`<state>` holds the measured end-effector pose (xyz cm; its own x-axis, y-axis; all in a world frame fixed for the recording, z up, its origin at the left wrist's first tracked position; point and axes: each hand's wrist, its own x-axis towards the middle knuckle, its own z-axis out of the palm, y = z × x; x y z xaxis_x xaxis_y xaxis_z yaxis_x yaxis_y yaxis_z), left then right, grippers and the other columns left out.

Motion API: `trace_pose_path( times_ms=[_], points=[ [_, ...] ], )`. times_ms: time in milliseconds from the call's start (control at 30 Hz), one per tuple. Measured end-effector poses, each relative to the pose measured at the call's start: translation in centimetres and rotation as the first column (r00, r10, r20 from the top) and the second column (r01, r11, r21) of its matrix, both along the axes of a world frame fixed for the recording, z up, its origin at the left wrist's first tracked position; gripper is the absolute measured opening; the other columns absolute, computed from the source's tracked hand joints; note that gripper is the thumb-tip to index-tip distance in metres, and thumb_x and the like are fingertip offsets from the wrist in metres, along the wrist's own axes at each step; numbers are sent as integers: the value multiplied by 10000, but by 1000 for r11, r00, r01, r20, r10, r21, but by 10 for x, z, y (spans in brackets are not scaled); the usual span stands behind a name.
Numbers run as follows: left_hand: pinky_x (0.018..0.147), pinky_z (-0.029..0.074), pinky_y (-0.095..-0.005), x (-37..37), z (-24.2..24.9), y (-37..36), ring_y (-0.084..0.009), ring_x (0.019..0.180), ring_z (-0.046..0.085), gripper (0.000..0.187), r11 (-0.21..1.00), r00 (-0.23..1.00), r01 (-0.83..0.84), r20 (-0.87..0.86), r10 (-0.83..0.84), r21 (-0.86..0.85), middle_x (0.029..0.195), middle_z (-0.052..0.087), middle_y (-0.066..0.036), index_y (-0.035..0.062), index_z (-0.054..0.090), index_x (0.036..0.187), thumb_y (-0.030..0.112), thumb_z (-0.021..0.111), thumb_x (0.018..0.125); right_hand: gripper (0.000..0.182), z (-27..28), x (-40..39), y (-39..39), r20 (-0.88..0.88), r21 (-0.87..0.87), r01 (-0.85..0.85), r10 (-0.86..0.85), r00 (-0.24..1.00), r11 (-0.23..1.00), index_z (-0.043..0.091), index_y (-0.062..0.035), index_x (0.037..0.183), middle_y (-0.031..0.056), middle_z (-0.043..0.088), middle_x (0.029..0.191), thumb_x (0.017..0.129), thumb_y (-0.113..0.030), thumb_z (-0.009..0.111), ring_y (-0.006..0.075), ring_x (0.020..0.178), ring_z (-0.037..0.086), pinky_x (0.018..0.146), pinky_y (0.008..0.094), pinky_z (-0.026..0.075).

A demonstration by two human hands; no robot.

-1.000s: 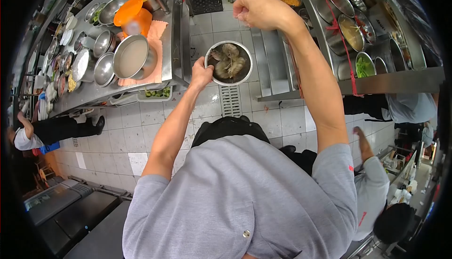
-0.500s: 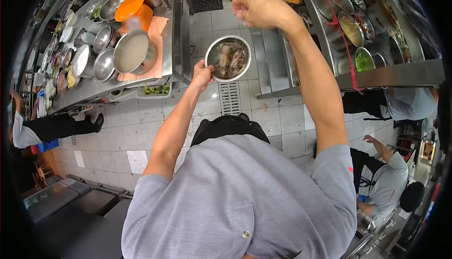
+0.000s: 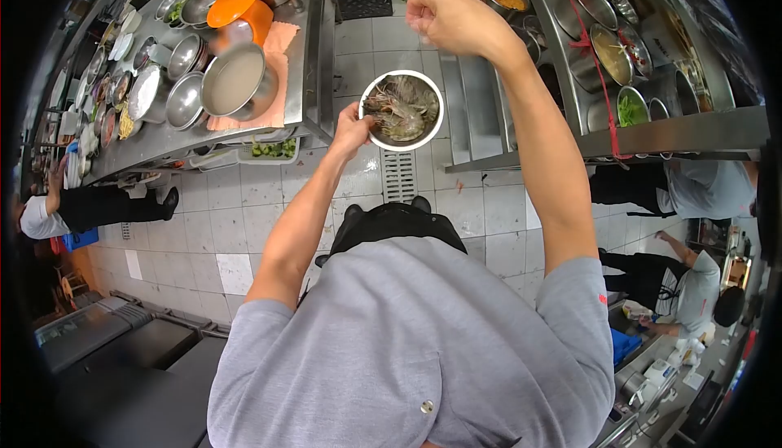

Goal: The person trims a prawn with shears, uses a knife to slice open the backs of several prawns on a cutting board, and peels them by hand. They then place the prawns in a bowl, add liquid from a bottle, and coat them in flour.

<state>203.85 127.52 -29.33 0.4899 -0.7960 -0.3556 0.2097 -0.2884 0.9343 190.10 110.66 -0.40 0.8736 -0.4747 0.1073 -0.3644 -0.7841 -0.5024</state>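
A round metal bowl (image 3: 441, 112) with a pale rim is held over the floor, and raw, unpeeled shrimp (image 3: 405, 108) fill much of it. My left hand (image 3: 351, 132) grips the bowl by its left edge, with the thumb over the rim. Above and to the right of the bowl, my right hand (image 3: 450, 15) is raised with its fingers curled together. Whether anything is inside those fingers cannot be seen.
On the left, a steel counter (image 3: 199, 140) carries a pot of cloudy liquid (image 3: 232, 81), an orange container (image 3: 259, 20) and several bowls. At right, a steel shelf (image 3: 562, 134) holds pots and greens. Co-workers stand at both sides. A drain grate (image 3: 399, 177) lies below the bowl.
The shrimp have shifted and spread within the bowl. The bowl has moved slightly right and toward me, still in my left hand. My right hand has barely moved.
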Motion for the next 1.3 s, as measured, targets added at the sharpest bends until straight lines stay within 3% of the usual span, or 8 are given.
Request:
trace_pose_path(
  times_ms=[467, 600, 733, 933, 1033, 1067, 1200, 1300],
  points=[
    [393, 422, -235, -5, 11, -6, -88, 518, 539, 146, 995, 994, -24, 110, 13, 98, 752, 621, -48, 9, 593, 1009, -32, 548, 876, 144, -30, -2, -2, 21, -68, -15, 17, 1000, 998, 625, 20, 849, 142, 706, 798, 796, -61, 732, 293, 781, 697, 714, 394, 532],
    [406, 435, -256, -5, 5, 2, -108, 535, 562, 161, 1000, 973, 25, -231, -20, 19, 792, 644, -71, -7, 584, 1059, -31, 551, 903, 151, -8, -6, 8, 182, 21, 88, -91, 979, 996, 661, 24, 903, 136, 723, 822, 789, -50, 728, 259, 804, 708, 747, 377, 552],
    [394, 403, -254, -22, 13, -2, -99, 534, 536, 155, 996, 999, -37, 34, 34, 81, 788, 626, -57, 15, 577, 1038, -36, 567, 891, 138, -87, -10, -13, 26, 42, -173, 172, 985, 984, 655, 31, 898, 128, 733, 877, 783, -28, 703, 237, 847, 710, 763, 339, 547],
    [416, 419, -259, -19, 3, 7, -111, 553, 554, 197, 999, 986, -36, -159, 40, 27, 797, 638, -65, 21, 586, 1057, -34, 578, 868, 201, -57, -22, 10, 173, 237, 151, -194, 965, 960, 684, -6, 991, 145, 685, 833, 792, -34, 678, 293, 817, 665, 758, 405, 523],
    [387, 419, -264, -27, 18, 2, -133, 514, 556, 164, 996, 997, -34, 73, 28, 83, 755, 626, -91, -23, 582, 1018, -35, 579, 854, 163, -117, -29, 0, -46, 108, -186, 191, 980, 977, 687, -12, 965, 122, 682, 791, 809, -57, 679, 251, 752, 660, 699, 371, 521],
    [387, 422, -267, -27, 17, 3, -135, 515, 559, 164, 997, 999, -32, 17, 31, 75, 758, 627, -93, -24, 583, 1017, -35, 576, 853, 149, -146, -32, -4, 138, -150, -116, 137, 981, 982, 693, -19, 951, 124, 676, 763, 810, -62, 681, 231, 713, 653, 664, 345, 513],
    [387, 431, -281, -32, 5, 13, -142, 524, 574, 166, 995, 985, -101, -141, 104, 23, 774, 634, -108, -34, 588, 1016, -38, 567, 852, 182, -85, -38, 13, 74, 238, 313, -339, 938, 919, 697, -19, 900, 172, 693, 797, 774, 28, 575, 349, 800, 685, 735, 426, 533],
    [391, 439, -284, -39, 7, 15, -144, 522, 578, 166, 990, 992, -124, 15, 124, 64, 788, 642, -112, -38, 598, 1011, -36, 569, 848, 133, -140, -42, -2, 120, 199, -80, 56, 991, 977, 673, -6, 858, 177, 670, 752, 773, 32, 578, 360, 769, 674, 707, 439, 519]
  ],
)
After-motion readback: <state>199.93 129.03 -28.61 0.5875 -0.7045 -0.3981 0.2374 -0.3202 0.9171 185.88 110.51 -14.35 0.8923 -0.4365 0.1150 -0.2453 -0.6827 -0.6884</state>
